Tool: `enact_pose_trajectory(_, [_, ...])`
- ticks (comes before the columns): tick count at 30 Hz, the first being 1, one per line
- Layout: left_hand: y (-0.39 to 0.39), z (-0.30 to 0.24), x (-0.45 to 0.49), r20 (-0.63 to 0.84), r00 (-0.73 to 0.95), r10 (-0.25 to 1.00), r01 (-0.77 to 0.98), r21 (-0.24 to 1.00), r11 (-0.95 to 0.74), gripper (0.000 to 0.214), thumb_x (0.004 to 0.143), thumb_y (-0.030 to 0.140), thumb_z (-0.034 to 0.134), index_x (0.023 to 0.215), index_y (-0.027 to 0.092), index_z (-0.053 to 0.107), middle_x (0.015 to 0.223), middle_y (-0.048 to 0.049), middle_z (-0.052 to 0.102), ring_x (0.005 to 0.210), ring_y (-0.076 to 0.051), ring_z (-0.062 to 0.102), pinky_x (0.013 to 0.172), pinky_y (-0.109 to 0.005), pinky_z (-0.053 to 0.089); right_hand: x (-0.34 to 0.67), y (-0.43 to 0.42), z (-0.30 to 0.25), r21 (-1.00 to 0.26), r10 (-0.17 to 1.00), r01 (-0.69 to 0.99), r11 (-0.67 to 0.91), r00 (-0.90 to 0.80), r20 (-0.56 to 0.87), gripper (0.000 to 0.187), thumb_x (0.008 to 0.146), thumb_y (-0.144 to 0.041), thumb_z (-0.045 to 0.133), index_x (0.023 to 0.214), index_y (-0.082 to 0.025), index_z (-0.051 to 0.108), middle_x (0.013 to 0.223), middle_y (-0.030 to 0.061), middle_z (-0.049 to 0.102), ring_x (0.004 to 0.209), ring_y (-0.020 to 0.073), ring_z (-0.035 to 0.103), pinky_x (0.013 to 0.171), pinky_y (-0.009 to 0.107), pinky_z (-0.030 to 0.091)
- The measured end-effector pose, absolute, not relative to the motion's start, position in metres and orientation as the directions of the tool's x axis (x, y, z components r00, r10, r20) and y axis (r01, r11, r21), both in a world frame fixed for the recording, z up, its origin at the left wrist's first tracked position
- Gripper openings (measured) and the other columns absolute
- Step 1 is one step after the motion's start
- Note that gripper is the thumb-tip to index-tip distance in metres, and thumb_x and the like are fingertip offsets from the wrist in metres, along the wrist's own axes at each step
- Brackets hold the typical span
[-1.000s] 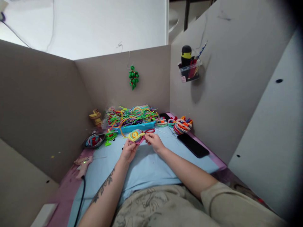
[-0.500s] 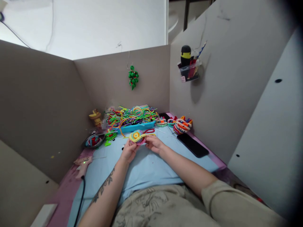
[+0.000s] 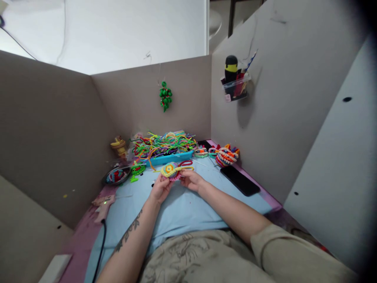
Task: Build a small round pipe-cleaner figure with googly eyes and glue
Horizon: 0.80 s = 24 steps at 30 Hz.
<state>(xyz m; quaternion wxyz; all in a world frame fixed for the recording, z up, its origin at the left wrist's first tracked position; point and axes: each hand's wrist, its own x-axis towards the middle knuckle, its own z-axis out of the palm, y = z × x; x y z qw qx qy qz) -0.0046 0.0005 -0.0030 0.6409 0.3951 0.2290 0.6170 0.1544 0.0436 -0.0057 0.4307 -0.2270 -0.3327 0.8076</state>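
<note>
Between my two hands is a small colourful figure made of coiled pipe cleaners (image 3: 171,169), with a yellow and orange ring on top and pink along its lower edge. My left hand (image 3: 161,188) is closed on its left side. The fingers of my right hand (image 3: 192,179) are closed on its right edge, where a yellow pipe cleaner (image 3: 186,168) sticks out. A dark red pipe cleaner loop (image 3: 185,163) shows just behind. The fingertips are partly hidden by the figure.
A blue tray (image 3: 169,158) heaped with pipe cleaners stands at the back. On the left are a pink glue gun (image 3: 104,206) and a dark bowl (image 3: 118,175). A phone (image 3: 240,181) and a striped figure (image 3: 226,156) lie on the right. Partition walls surround the table.
Almost nothing differs. Both hands keep the figure in the same place, and the view has shifted very slightly.
</note>
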Motion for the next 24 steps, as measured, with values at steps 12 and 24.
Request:
enact_pose_trajectory(12, [0.0052, -0.0065, -0.006, 0.164, 0.107, 0.981, -0.616, 0.785, -0.064, 0.048, 0.068, 0.006, 0.066, 0.113, 0.018, 0.053, 0.106, -0.0055, 0.063, 0.095, -0.015, 0.06, 0.084, -0.023, 0.046, 0.1525, 0.0424, -0.004, -0.821, 0.898, -0.513, -0.251, -0.441, 0.001, 0.025, 0.057, -0.019, 0.07, 0.081, -0.015, 0.065, 0.068, -0.0015, 0.062, 0.06, 0.0094, 0.052, 0.051, 0.021, 0.032])
enact_pose_trajectory(24, [0.0072, -0.008, -0.0055, 0.165, 0.065, 0.984, -0.623, 0.777, -0.09, 0.045, 0.066, 0.005, 0.066, 0.108, 0.017, 0.055, 0.105, -0.0049, 0.063, 0.092, -0.014, 0.06, 0.081, -0.022, 0.048, 0.1491, 0.0412, -0.0064, -0.823, 0.92, -0.526, -0.215, -0.391, 0.009, 0.022, 0.055, -0.025, 0.074, 0.072, -0.016, 0.063, 0.062, -0.0028, 0.059, 0.059, 0.0095, 0.051, 0.051, 0.022, 0.03])
